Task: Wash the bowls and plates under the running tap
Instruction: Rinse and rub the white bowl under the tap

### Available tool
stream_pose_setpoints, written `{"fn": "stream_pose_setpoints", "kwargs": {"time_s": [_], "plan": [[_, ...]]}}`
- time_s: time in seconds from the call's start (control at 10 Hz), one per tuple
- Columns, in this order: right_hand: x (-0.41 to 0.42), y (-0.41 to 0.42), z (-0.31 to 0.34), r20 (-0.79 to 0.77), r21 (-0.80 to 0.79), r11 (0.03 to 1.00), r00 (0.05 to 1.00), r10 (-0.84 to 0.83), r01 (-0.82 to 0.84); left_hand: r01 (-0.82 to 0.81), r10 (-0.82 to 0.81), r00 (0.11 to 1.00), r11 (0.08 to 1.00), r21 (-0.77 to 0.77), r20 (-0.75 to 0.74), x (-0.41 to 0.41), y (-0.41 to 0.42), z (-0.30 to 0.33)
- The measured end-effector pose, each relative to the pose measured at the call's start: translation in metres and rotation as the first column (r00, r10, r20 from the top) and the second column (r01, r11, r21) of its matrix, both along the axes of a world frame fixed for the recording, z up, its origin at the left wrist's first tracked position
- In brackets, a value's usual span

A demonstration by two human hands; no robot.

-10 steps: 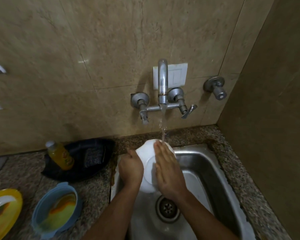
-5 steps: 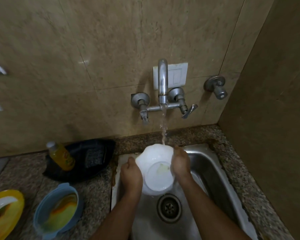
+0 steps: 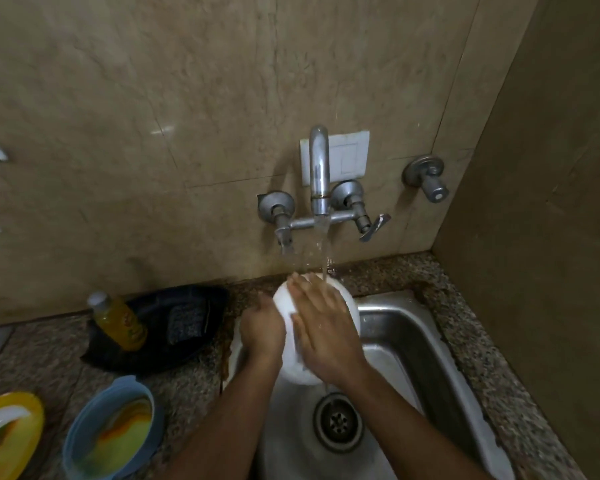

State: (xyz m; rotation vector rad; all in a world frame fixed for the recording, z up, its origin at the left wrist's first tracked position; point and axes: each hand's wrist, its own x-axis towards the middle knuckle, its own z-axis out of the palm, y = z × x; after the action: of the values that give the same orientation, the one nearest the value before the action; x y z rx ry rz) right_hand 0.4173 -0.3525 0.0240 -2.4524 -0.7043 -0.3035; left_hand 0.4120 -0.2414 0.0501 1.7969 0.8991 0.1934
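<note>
A white bowl is held over the steel sink, under the stream from the wall tap. My left hand grips the bowl's left rim with curled fingers. My right hand lies flat inside the bowl, fingers straight and pointing toward the wall, covering most of its inside. Water falls onto the bowl's far edge beside my right fingertips.
On the granite counter at the left stand a blue bowl with orange-yellow residue and a yellow plate. Behind them a black tray holds a yellow soap bottle and a scrubber. The sink drain is below my hands. A side wall closes the right.
My right hand moved from the bowl's right rim back across its inside, fingers stretched flat. The left hand kept its grip on the left rim.
</note>
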Motion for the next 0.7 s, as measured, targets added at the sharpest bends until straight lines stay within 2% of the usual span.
{"fn": "stream_pose_setpoints", "kwargs": {"time_s": [0.1, 0.2, 0.3, 0.4, 0.5, 0.6, 0.7], "plan": [[0.000, -0.012, -0.014, -0.181, 0.139, 0.959, 0.958, -0.220, 0.247, -0.028, 0.022, 0.998, 0.995, -0.097, -0.067, -0.007, -0.006, -0.008], [-0.008, -0.011, -0.015, -0.193, 0.087, 0.958, 0.948, -0.253, 0.273, -0.003, 0.001, 0.984, 1.000, -0.012, -0.176, -0.009, -0.005, -0.017], [-0.010, -0.030, -0.033, -0.261, 0.115, 0.977, 0.954, -0.145, 0.180, -0.027, 0.013, 0.985, 0.997, -0.077, -0.174, -0.010, -0.003, -0.020], [0.001, -0.037, -0.037, -0.396, 0.214, 0.880, 0.861, -0.318, 0.424, 0.165, -0.121, 0.943, 0.979, 0.120, -0.308, -0.011, -0.004, -0.025], [-0.017, -0.032, -0.027, -0.172, 0.168, 0.963, 0.968, -0.183, 0.212, 0.428, -0.214, 0.869, 0.779, 0.458, -0.446, -0.006, 0.001, -0.017], [-0.017, -0.043, -0.036, -0.255, 0.232, 0.947, 0.953, -0.161, 0.222, 0.482, -0.208, 0.849, 0.682, 0.550, -0.485, -0.002, 0.006, -0.020], [0.003, -0.035, -0.026, -0.317, 0.185, 0.911, 0.899, -0.301, 0.370, 0.595, -0.269, 0.792, 0.541, 0.595, -0.547, 0.000, 0.012, -0.029]]}}
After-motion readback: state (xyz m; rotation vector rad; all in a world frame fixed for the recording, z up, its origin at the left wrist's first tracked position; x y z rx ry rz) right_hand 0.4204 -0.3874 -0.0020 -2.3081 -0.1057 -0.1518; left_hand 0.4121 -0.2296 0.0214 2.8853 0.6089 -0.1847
